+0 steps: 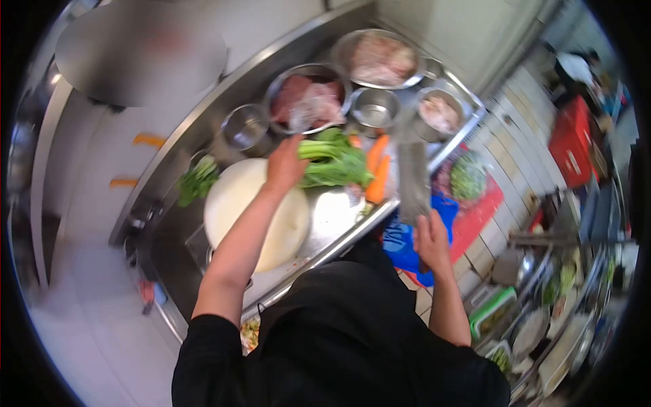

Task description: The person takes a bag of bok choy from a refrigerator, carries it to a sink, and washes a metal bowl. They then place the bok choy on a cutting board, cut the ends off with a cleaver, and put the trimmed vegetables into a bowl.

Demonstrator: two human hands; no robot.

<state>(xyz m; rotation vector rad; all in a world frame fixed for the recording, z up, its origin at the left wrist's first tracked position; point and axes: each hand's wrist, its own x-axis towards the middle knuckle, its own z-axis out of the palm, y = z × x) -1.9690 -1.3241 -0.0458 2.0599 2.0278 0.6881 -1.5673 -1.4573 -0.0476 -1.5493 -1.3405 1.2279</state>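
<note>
Closed round one cleaver [413,182], my right hand [432,239] is beyond the front edge of the counter [333,216]; my left [285,163] clasps one bunch of greens [336,163] by its stems, over the far rim of one round board [290,224], bare beside my forearm. At least two carrots [381,180] lie against the leaves.

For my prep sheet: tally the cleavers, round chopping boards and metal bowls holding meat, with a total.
Cleaver, in the right hand: 1
Round chopping board: 1
Metal bowls holding meat: 3
Total: 5
</note>
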